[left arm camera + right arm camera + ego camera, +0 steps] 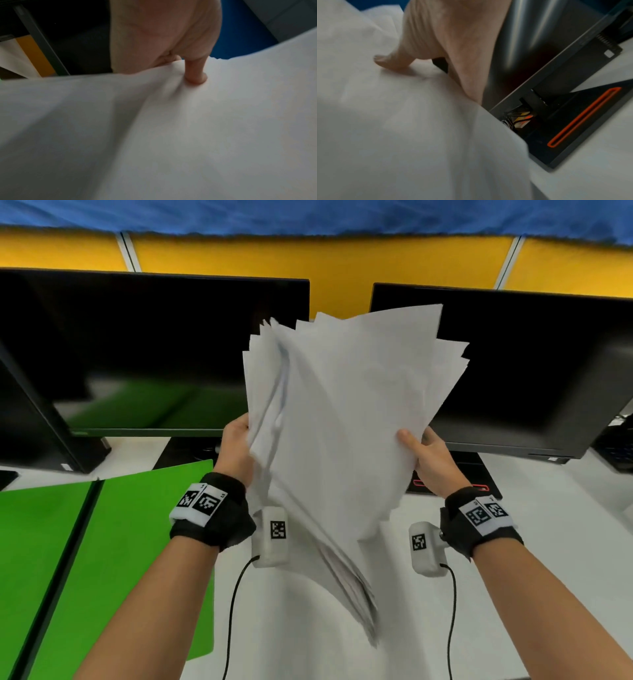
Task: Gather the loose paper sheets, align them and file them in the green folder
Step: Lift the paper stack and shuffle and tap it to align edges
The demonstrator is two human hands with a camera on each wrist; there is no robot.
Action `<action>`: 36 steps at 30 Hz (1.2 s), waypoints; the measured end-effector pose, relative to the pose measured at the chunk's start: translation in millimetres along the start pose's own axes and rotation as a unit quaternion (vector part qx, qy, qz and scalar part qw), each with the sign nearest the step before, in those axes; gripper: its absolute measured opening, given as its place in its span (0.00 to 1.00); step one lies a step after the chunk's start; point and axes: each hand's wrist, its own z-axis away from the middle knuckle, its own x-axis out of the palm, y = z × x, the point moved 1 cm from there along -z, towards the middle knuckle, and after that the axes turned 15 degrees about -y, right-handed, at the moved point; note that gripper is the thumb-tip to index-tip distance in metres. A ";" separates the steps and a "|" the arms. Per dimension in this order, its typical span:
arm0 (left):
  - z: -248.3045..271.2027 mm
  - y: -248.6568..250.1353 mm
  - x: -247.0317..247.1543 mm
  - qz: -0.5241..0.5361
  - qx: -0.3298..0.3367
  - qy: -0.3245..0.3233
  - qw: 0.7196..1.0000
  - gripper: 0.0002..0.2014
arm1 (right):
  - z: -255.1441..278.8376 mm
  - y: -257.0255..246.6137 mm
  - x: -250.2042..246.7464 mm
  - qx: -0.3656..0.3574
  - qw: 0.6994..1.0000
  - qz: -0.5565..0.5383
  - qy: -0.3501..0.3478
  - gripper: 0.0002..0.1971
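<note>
A fanned, uneven stack of white paper sheets [339, 419] is held up off the desk between both hands, its corners splayed at the top and its lower corner drooping toward me. My left hand [238, 440] grips the stack's left edge; its thumb presses the paper [171, 128] in the left wrist view. My right hand [423, 451] grips the right edge with its thumb on the front sheet [402, 121]. The green folder [113, 542] lies open flat on the desk at the left, beside my left forearm.
Two black monitors [147, 350] [534, 371] stand at the back of the white desk [555, 525]. A black monitor base with a red slot [583, 119] sits under the right hand. A third screen's edge is at the far left.
</note>
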 end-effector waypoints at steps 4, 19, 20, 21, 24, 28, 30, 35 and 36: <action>-10.2 -12.3 0.9 0.022 -0.004 0.055 0.998 0.06 | -0.5 1.3 3.4 0.010 0.997 -0.063 -0.047 0.29; -11.2 -32.0 -0.4 0.087 0.018 0.063 0.994 0.10 | 5.4 -12.2 30.8 -0.002 0.998 0.021 -0.056 0.40; -11.0 -30.4 -1.5 0.091 0.033 0.053 0.994 0.09 | 5.2 -18.0 31.9 -0.027 0.998 0.028 -0.046 0.32; -10.9 -28.5 -3.1 0.100 0.050 0.045 0.993 0.07 | 4.7 -25.0 31.3 -0.051 0.997 0.032 -0.037 0.23; -11.2 -26.7 -8.6 0.131 0.090 0.008 0.987 0.06 | 4.6 -37.1 24.7 -0.107 0.992 0.054 -0.046 0.20; -5.7 -37.4 -3.7 0.068 0.078 -0.022 0.994 0.07 | 6.3 -23.3 18.6 -0.097 0.988 0.085 -0.079 0.27; -3.4 -41.7 1.0 0.053 0.073 -0.014 0.996 0.09 | 7.4 -19.7 20.1 -0.095 0.989 0.077 -0.084 0.26; -5.8 -29.8 -0.9 0.067 0.112 -0.039 0.991 0.13 | 4.0 -35.0 18.2 -0.127 0.986 0.080 -0.068 0.29; -5.7 -27.1 -1.8 0.060 0.118 -0.054 0.990 0.16 | 2.9 -38.7 18.9 -0.135 0.986 0.078 -0.061 0.32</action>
